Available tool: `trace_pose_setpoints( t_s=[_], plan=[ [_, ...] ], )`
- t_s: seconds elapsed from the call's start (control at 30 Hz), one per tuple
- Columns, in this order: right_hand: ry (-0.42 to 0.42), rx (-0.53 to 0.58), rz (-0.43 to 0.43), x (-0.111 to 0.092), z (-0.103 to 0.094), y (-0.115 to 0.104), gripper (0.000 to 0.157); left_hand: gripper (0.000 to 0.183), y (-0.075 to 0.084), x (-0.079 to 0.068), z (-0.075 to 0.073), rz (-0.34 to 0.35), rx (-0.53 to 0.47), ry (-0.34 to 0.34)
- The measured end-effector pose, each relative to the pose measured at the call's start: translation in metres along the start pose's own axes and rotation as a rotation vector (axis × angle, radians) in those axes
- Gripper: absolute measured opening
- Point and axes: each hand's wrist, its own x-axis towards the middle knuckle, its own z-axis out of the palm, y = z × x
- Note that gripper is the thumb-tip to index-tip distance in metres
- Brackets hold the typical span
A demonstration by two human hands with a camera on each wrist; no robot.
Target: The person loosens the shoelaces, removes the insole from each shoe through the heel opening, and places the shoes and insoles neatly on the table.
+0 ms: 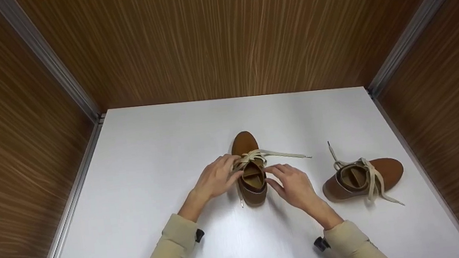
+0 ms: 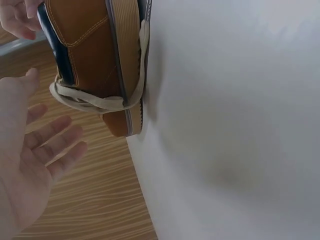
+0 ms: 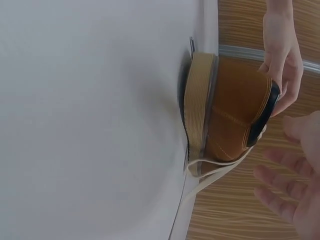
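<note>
A brown lace-up shoe [image 1: 244, 143] stands on the white table, toe pointing away, between my two hands. Its cream lace [image 1: 284, 154] lies across the front in a loose bow-like tangle; one end stretches right, the other hangs down the left side. My left hand [image 1: 215, 176] is at the shoe's left, fingers spread and relaxed by the lace and the collar. On the other side, my right hand [image 1: 296, 185] has its loosely bent fingertips right at the collar. Both wrist views show open palms beside the shoe [image 2: 92, 45], with nothing gripped.
A matching brown shoe [image 1: 389, 172] sits to the right, toe pointing right, its cream lace [image 1: 373, 178] tied loosely with ends trailing. Wood-grain panels [image 1: 220, 37] with metal edge strips [image 1: 57, 63] enclose the white table [image 1: 151, 145] at the back and sides.
</note>
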Motion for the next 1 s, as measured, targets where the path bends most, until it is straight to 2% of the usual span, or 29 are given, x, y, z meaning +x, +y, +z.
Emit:
trace_pose_setpoints(
  t_s=[0.23, 0.5, 0.63, 0.83, 1.0],
  plan=[
    [0.009, -0.012, -0.047, 0.018, 0.010, 0.011, 0.029, 0.042, -0.007, 0.010, 0.003, -0.010, -0.027, 0.017],
    [0.046, 0.067, -0.028, 0.037, 0.029, 0.022, 0.023, 0.036, -0.013, 0.017, 0.011, -0.001, -0.040, 0.043],
    [0.053, 0.096, -0.014, 0.045, 0.038, 0.027, 0.023, 0.034, -0.015, 0.020, 0.015, -0.018, -0.040, 0.041],
    [0.022, 0.116, 0.031, 0.053, 0.046, 0.033, 0.024, 0.030, -0.016, 0.021, 0.019, -0.030, -0.039, 0.046],
    [-0.048, 0.122, 0.047, 0.058, 0.049, 0.039, 0.027, 0.028, -0.016, 0.022, 0.023, -0.035, -0.034, 0.047]
  ],
)
